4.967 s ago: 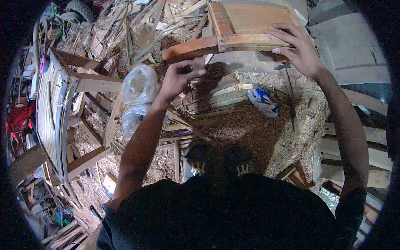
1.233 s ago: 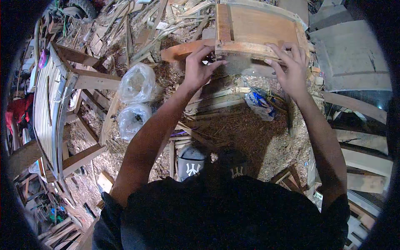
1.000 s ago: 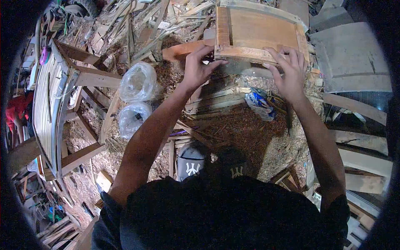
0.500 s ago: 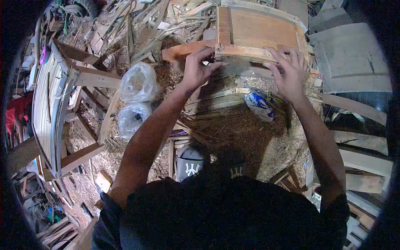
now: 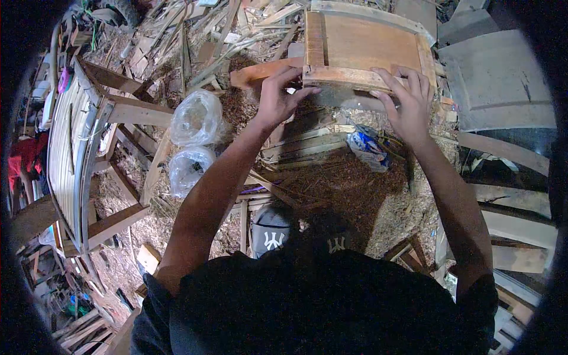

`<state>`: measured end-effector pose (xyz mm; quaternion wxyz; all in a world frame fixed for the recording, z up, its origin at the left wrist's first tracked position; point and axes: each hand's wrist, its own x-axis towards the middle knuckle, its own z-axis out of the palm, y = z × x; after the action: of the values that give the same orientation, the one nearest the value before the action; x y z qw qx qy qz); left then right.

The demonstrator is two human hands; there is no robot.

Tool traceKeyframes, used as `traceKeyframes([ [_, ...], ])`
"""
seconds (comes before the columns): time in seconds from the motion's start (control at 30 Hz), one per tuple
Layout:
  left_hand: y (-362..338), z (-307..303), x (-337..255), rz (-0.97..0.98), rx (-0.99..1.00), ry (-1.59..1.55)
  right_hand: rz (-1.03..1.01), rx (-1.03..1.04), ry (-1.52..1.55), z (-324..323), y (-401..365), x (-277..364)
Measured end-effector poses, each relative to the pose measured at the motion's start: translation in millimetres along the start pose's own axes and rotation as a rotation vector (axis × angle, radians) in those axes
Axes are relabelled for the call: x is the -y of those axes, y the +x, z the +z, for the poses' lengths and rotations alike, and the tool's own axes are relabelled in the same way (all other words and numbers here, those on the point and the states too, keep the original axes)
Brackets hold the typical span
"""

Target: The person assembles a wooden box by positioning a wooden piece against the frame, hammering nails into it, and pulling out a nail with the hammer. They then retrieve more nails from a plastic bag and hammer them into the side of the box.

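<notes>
A framed wooden panel (image 5: 374, 40), with orange-brown wood inside lighter rails, stands in front of me at the top of the view. My left hand (image 5: 283, 97) is at its near left corner, thumb and fingers curled around the edge. My right hand (image 5: 411, 97) grips the near rail (image 5: 343, 76) toward its right end, fingers on top and thumb below. Behind my left hand, a curved reddish board (image 5: 251, 74) sticks out to the left. What supports the panel underneath is mostly hidden.
Two rolls of clear plastic wrap (image 5: 195, 118) lie left of my left arm. A slatted wooden frame (image 5: 74, 160) stands farther left. A blue-and-white plastic bag (image 5: 368, 148) rests on sawdust below the panel. Curved boards (image 5: 503, 148) are stacked at right; wood scraps (image 5: 219, 35) litter the back.
The panel and both hands appear very slightly farther left in the view. The grip of each hand looks the same.
</notes>
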<state>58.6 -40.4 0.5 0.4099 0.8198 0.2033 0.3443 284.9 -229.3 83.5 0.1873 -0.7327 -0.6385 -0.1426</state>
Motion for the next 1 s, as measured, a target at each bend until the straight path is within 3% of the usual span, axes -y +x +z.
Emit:
traceKeyframes([
  [0.17,-1.4,3.6,4.9,-0.093,0.029,-0.055,0.022,-0.003,0.022,0.8,-0.1,0.0],
  [0.47,-3.2,5.1,12.8,0.02,-0.005,-0.014,0.001,0.005,-0.003,-1.1,0.3,1.3],
  [0.7,-4.5,1.6,10.9,-0.076,0.05,-0.027,-0.01,-0.004,-0.005,0.2,-1.3,-0.2],
  [0.87,-18.8,-12.2,14.4,-0.025,0.051,-0.214,-0.006,-0.005,-0.002,0.3,-1.5,0.7],
  [0.93,-21.3,-11.9,21.3,-0.065,-0.024,-0.289,-0.007,-0.014,-0.002,0.7,-0.9,1.0],
  [1.0,-17.1,-19.6,18.7,-0.339,-0.031,-0.159,-0.007,-0.014,-0.008,0.7,-1.1,0.6],
])
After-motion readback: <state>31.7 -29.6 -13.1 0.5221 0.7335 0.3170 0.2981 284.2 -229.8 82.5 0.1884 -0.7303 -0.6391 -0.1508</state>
